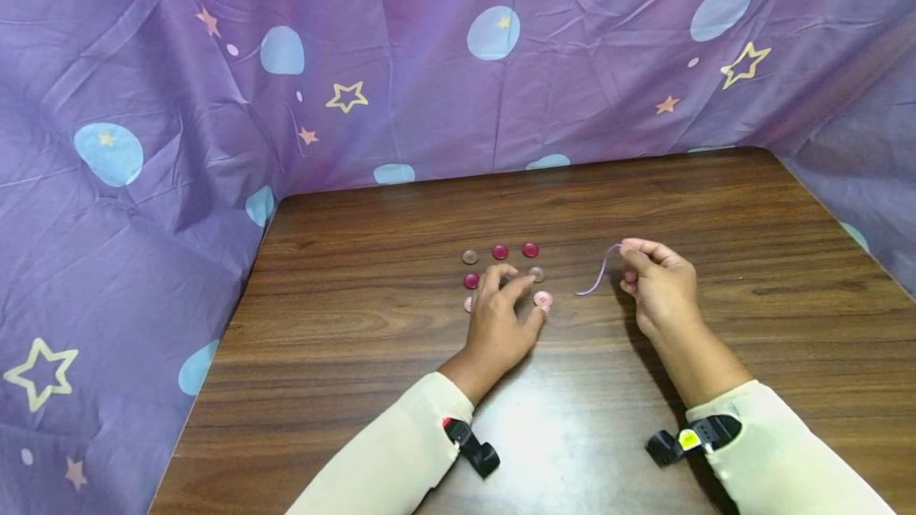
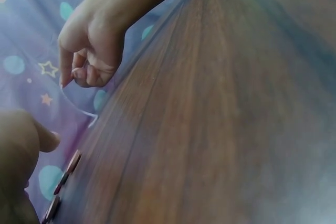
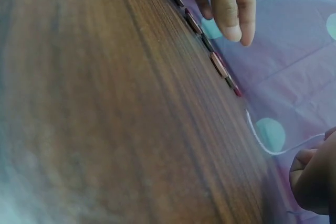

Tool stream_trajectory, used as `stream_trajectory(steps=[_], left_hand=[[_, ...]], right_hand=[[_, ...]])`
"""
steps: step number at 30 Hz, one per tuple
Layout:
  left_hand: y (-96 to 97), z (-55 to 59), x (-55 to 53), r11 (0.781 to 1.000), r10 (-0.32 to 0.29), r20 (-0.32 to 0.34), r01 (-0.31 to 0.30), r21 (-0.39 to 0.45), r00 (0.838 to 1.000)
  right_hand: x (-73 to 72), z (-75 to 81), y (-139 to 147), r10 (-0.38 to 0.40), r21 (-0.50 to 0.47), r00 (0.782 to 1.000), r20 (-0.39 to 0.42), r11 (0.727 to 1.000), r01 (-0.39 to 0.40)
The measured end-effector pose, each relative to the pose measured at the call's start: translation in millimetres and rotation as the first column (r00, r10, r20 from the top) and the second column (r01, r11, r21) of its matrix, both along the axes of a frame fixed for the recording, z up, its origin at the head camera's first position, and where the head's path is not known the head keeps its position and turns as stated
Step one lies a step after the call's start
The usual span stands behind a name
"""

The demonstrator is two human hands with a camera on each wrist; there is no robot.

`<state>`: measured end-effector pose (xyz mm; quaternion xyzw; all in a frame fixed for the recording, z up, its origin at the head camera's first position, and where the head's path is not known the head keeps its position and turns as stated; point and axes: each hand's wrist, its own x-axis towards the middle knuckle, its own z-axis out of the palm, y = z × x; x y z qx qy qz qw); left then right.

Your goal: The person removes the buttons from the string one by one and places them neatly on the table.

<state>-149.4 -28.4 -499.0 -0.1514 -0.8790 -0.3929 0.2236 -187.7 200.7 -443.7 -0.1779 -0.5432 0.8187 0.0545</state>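
Note:
My right hand [image 1: 665, 291] pinches one end of a thin purple string [image 1: 603, 269] between thumb and forefinger. The string's loose end hangs down toward the tabletop. Over a group of buttons is my left hand [image 1: 498, 323], its fingers spread and slightly bent, holding nothing. Nearest its thumb lies a light pink button [image 1: 543, 299], with a grey-brown button [image 1: 537, 274] by the forefinger. Dark red buttons [image 1: 500, 252] and another grey-brown button [image 1: 469, 257] lie beyond the fingers. Left of the hand are a dark red button [image 1: 471, 280] and a partly hidden pink button [image 1: 468, 304].
The buttons lie flat on a brown wood-grain table [image 1: 358, 372]. A purple curtain [image 1: 429, 46] with stars and blue spots hangs behind the table and along its sides. Both forearms wear pale sleeves with black wrist straps [image 1: 472, 450].

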Motion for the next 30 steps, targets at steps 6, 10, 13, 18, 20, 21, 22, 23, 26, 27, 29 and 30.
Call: stream_trajectory(steps=[6,10,13,18,20,21,22,23,26,27,29,30], left_hand=[[-6.8,19.0,10.0,1.0,0.015,0.06,-0.014,-0.017,0.998],[-13.3,20.3,10.6,1.0,0.005,0.064,-0.004,-0.013,0.998],[-18.1,19.7,10.0,1.0,0.002,0.069,-0.001,-0.004,0.998],[-26.2,19.8,9.7,1.0,0.023,0.048,-0.023,-0.004,0.999],[-29.5,19.9,10.0,0.999,0.032,0.045,-0.032,0.0,0.999],[-31.3,19.4,9.9,0.999,0.036,0.042,-0.036,0.001,0.998],[-33.2,19.2,9.9,0.999,0.039,0.045,-0.039,0.007,0.998],[-35.3,18.6,9.7,0.999,0.044,0.044,-0.045,0.008,0.998],[-42.4,17.1,9.5,0.998,0.063,0.047,-0.063,0.011,0.997],[-45.3,16.4,9.3,0.998,0.068,0.046,-0.069,0.013,0.997],[-51.6,15.4,9.7,0.997,0.079,0.051,-0.08,0.022,0.996],[-55.0,15.3,10.1,0.996,0.082,0.057,-0.084,0.03,0.995]], right_hand=[[1.5,-0.7,1,0.02,0.035,0.999,0.036,0.999,-0.021],[1.2,-1.7,1,0.024,0.053,0.999,0.042,0.998,-0.027],[0.8,-1.9,1,0.015,0.057,0.999,0.043,0.998,-0.017],[0.5,-0.9,1,0.007,0.056,0.999,0.04,0.998,-0.009],[0.4,-0.7,1,0.004,0.054,0.999,0.035,0.999,-0.006],[0.5,-0.7,1,0.003,0.051,0.999,0.032,0.999,-0.005],[0.5,-0.7,1,0.003,0.047,1.0,0.03,0.999,-0.004],[0.5,-0.7,1,0.003,0.044,1.0,0.028,0.999,-0.004],[0.6,-1.1,1,0.006,0.033,1.0,0.023,0.999,-0.007],[0.6,-1.3,1,0.008,0.03,1.0,0.025,1.0,-0.008],[0.7,-1.4,2,0.009,0.028,1.0,0.03,1.0,-0.01],[0.8,-1.3,2,0.01,0.029,0.999,0.033,1.0,-0.011]])
